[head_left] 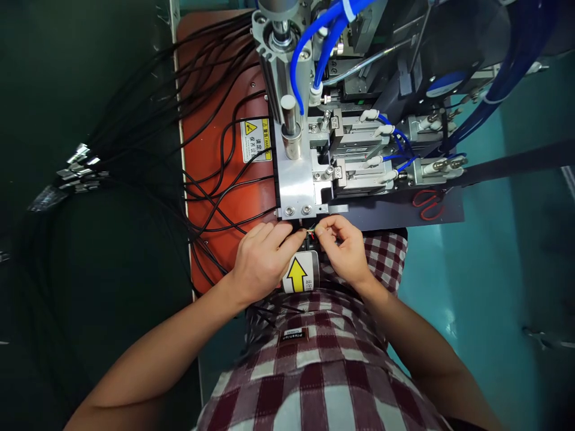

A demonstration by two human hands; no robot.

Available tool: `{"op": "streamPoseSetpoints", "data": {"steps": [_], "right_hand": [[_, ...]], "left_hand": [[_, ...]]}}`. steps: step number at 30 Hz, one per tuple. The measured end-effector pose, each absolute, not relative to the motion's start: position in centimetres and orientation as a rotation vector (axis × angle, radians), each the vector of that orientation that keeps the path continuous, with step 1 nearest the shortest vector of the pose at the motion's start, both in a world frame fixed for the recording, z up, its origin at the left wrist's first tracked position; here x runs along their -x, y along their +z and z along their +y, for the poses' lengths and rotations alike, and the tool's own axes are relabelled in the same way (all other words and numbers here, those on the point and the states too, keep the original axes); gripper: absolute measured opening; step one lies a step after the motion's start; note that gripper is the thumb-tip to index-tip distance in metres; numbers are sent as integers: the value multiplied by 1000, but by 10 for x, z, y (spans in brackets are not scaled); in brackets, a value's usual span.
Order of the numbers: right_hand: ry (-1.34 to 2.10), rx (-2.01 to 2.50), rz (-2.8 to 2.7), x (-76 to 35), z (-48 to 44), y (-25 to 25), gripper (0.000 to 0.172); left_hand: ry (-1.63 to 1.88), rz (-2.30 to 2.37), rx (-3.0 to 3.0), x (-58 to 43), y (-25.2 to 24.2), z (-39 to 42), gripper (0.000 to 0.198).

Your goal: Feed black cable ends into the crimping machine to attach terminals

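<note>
Close to my body, at the front end of the machine, my left hand (263,258) and my right hand (344,248) nearly meet. Thin coloured wires (311,232), some red and green, show in the narrow gap between my fingertips. The left thumb and forefinger are closed at the cable end where these wires come out; most of that end is hidden. My right thumb and forefinger pinch the wires from the other side. Just ahead of both hands is the metal block (296,200) of the machine. A yellow arrow label (296,274) lies below the left fingers.
Black cables (224,134) run across the red machine surface (202,78) to a bundle with metal connector ends (81,167) at the left. Air cylinders (363,143) with blue hoses (296,66) stand ahead and right. Red-handled scissors (428,205) lie on the dark plate (381,212).
</note>
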State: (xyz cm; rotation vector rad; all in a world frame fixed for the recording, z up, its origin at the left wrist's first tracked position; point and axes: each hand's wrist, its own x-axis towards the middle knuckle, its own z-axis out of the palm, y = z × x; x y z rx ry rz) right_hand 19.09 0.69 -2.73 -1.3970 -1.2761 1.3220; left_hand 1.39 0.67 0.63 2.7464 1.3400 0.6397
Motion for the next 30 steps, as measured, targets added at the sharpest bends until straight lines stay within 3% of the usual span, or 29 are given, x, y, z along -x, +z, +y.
{"op": "streamPoseSetpoints", "data": {"steps": [7, 30], "right_hand": [[1607, 1434, -980, -189, 11, -18, 20], [1525, 1410, -1118, -193, 6, -24, 20]], "left_hand": [[648, 1344, -2723, -13, 3, 5, 22], [608, 1330, -2704, -10, 3, 5, 24]]}}
